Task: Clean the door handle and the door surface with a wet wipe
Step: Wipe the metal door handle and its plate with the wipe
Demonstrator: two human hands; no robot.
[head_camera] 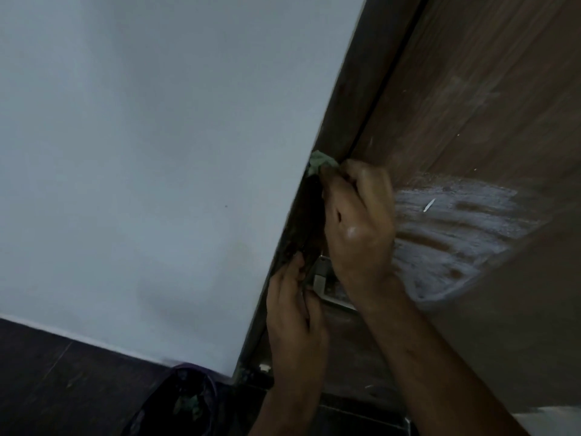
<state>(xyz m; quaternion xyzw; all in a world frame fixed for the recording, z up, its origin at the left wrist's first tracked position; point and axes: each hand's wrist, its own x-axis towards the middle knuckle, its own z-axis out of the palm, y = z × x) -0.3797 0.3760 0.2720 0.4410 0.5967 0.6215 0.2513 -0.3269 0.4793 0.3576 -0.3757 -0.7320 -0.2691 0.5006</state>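
Observation:
The brown wooden door (490, 99) fills the right side, tilted in the view. A pale wet smear (456, 234) shines on its surface. My right hand (358, 218) is closed around a crumpled greenish wet wipe (319, 162) and presses it at the door's edge by the dark frame (345, 99). Below it, my left hand (295, 316) rests against the door edge with its fingertips near a metal handle plate (320, 280), which my hands mostly hide. Whether the left hand grips anything is unclear.
A plain white wall (141, 152) takes up the left half. Dark floor (47, 372) lies at the bottom left, with a dark patterned cloth or bag (185, 401) at the foot of the wall.

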